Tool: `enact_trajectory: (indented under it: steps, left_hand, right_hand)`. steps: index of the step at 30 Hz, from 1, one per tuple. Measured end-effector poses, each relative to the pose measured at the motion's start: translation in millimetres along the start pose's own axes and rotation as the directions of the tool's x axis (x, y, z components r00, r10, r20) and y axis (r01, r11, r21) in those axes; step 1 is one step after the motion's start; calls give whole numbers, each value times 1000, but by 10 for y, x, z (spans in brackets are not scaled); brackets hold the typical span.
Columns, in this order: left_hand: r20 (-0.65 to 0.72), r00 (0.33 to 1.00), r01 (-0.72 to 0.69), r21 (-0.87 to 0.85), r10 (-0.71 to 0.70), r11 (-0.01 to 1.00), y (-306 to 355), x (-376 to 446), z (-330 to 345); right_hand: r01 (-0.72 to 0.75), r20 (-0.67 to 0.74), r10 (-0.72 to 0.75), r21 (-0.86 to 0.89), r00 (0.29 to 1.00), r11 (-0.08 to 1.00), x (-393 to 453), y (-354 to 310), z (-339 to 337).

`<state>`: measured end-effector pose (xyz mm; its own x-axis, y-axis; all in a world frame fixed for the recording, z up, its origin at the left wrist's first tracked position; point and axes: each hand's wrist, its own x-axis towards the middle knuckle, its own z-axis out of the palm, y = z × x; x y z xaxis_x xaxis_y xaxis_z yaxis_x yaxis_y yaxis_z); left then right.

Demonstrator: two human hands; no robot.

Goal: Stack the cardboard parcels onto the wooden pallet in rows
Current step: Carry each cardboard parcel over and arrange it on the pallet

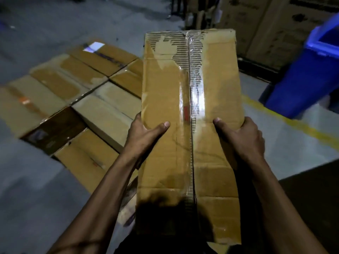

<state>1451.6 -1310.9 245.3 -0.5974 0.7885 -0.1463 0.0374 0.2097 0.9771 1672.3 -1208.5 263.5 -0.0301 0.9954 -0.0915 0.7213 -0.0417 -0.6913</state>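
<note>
I hold a long brown cardboard parcel (165,88) lengthwise in front of me, with clear tape down its middle seam and torn paper at its far end. My left hand (145,132) grips its left edge, thumb on top. My right hand (244,136) grips the right edge the same way. To the left and below lie several taped cardboard parcels (69,77) packed side by side in rows, one layer high. The wooden pallet under them is hidden.
A blue plastic bin (302,76) stands at the right. A yellow floor line (302,125) runs diagonally past it. Large cartons (266,24) are stacked at the back right. Grey concrete floor (36,180) surrounds the stacked rows.
</note>
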Motion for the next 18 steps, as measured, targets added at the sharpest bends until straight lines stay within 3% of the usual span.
enact_trajectory:
  steps: [7, 18]
  left_hand:
    - [-224, 974, 36, -36, -44, 999, 61, -354, -390]
    - [-600, 786, 114, -101, -152, 988, -161, -1350, -1558]
  right_hand:
    - [216, 163, -220, 42, 962, 975, 93, -282, 209]
    - [406, 436, -432, 158, 790, 900, -726, -1086, 1021]
